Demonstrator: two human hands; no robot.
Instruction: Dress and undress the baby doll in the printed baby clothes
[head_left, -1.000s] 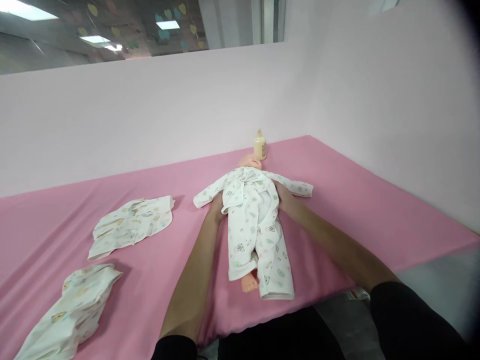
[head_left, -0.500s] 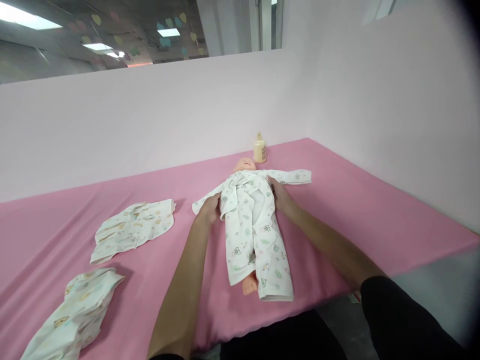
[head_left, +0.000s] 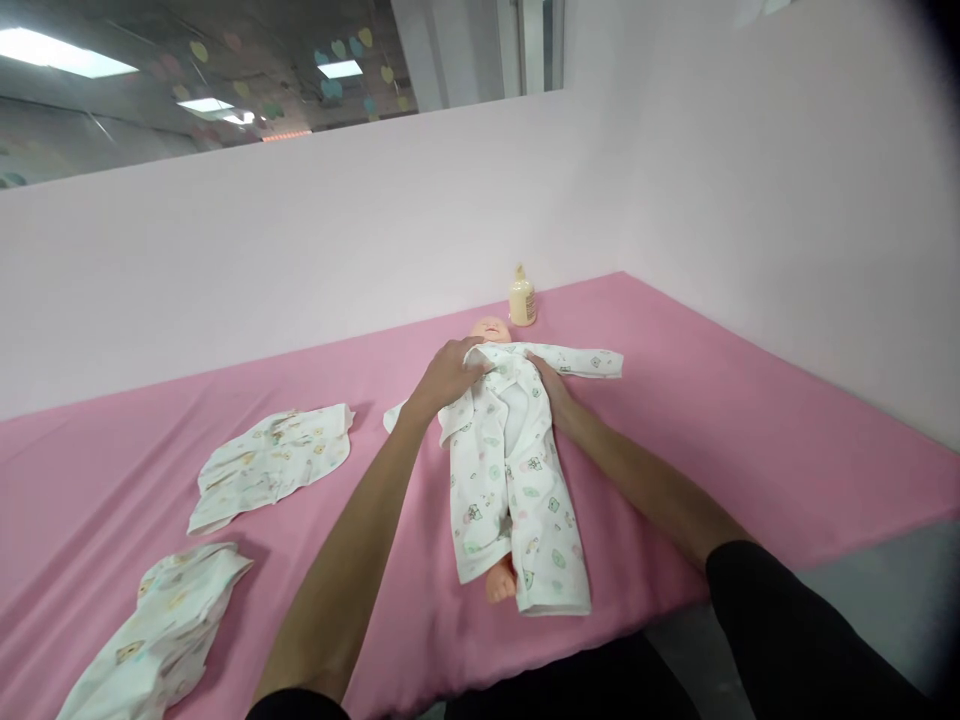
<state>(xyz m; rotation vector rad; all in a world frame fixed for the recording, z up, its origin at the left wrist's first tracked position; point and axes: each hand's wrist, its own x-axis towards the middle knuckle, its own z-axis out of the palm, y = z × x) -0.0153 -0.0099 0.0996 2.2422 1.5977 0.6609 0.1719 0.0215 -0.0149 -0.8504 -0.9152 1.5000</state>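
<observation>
A baby doll (head_left: 491, 329) lies on its back, dressed in a white printed baby romper (head_left: 556, 505). One of its feet (head_left: 500, 580) shows below a trouser leg. My left hand (head_left: 450, 374) is over the upper chest, its fingers closed on the romper's cloth near the neckline. At the opposite side of the chest, below the outstretched sleeve, my right hand (head_left: 551, 385) holds the romper's edge, with its fingertips partly hidden. The front gapes over a pale patch at the belly. My left forearm covers most of the other sleeve.
A pump bottle (head_left: 523, 300) stands behind the doll's head, by the white wall (head_left: 300, 250). Two printed white cloth garments (head_left: 274, 465) (head_left: 161, 630) lie to the left on the pink sheet (head_left: 697, 430). The near table edge runs in front of my body.
My left hand has moved up and inward from the doll's side to the upper chest near the neckline. My right hand stays at about the same spot on the romper.
</observation>
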